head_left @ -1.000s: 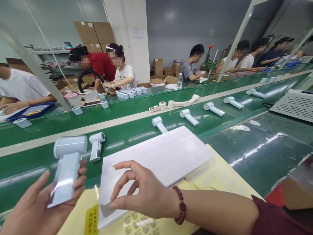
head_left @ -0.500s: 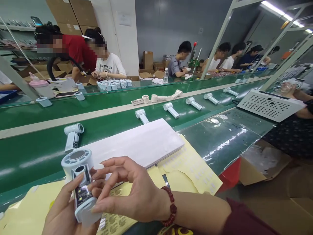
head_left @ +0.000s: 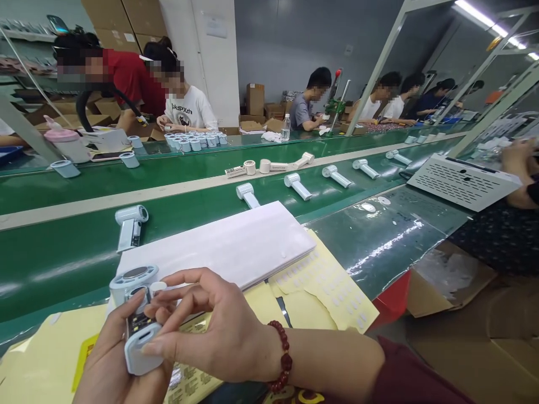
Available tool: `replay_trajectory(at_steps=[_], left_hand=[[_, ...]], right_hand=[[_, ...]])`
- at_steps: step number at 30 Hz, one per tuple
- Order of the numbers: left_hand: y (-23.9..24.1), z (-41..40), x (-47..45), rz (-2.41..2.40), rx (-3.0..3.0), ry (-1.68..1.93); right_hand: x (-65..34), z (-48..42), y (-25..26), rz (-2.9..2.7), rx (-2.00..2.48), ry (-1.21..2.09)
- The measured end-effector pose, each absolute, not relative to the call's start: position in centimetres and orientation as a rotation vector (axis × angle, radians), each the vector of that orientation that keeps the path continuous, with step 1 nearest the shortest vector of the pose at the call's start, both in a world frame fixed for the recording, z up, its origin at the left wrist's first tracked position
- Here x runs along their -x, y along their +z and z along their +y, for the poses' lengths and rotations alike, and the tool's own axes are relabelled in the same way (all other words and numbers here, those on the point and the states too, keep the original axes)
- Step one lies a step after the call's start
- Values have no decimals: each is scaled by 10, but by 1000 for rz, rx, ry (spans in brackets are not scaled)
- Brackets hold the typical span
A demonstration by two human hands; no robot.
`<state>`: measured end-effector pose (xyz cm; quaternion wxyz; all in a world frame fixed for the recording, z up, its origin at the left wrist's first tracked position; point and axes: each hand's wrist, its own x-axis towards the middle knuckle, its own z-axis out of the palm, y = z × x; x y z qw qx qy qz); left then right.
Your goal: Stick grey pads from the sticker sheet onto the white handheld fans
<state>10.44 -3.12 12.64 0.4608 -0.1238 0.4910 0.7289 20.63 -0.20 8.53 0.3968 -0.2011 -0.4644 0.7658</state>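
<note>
Compared with a second ago, the right hand [head_left: 225, 331] is now brought over beside the left hand [head_left: 107, 353], where the pale-blue device [head_left: 140, 323] is gripped, circuit side up, above the yellow sheets [head_left: 37, 356]. White disc's [head_left: 158, 288] seen by the right fingertips; can't tell if it's pinched.

pink-lidded cup [head_left: 67, 147] | clear bottle [head_left: 286, 130] (standing upright) | brown carton [head_left: 255, 100] | ceiling light [head_left: 484, 21]

You were in a factory workshop: light-blue units [head_left: 298, 187] lay spaced along a green belt [head_left: 189, 210], workers [head_left: 191, 109] sat across from you, cartons [head_left: 255, 100] behind them.
</note>
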Motion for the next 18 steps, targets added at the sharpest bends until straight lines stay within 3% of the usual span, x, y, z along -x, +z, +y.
replay_trajectory(at_steps=[18], left_hand=[[124,-33,-104,1218,350,1804]], right_hand=[[-206,-4,89,-1216,552,1898]])
